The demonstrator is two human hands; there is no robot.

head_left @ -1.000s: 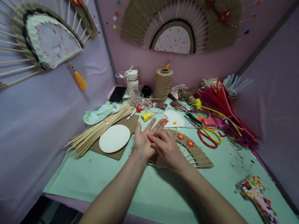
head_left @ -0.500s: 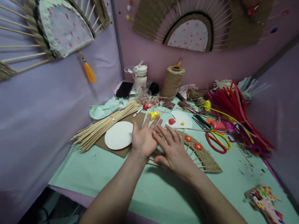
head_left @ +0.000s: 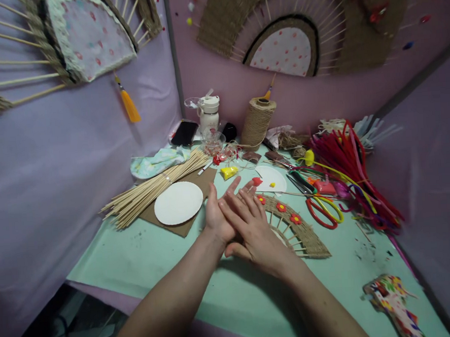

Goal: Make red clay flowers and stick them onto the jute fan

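My left hand [head_left: 217, 215] is held palm up above the table, its fingers stretched out. Across its palm and fingers lies my right hand [head_left: 249, 223], palm down with long, straight fingers. What is between the two palms is hidden now. Just behind and to the right is a woven twine fan [head_left: 311, 239] with thin sticks and red flowers with yellow centres; my hands cover its left part. A lump of red clay [head_left: 257, 181] and a small yellow bit [head_left: 272, 185] sit on a white paper piece [head_left: 277, 175] beyond the fingers.
A white oval card [head_left: 178, 203] lies on brown cardboard beside a bundle of sticks [head_left: 143, 196]. Behind stand a twine spool [head_left: 259, 124] and a white bottle [head_left: 209, 114]. Scissors [head_left: 322, 213] and red pipe cleaners [head_left: 346, 156] lie right. A glue gun [head_left: 393, 300] is at front right.
My right hand has slid further over my left palm, and the two overlap more. A small red bit seen between them before is now covered. The view has shifted slightly.
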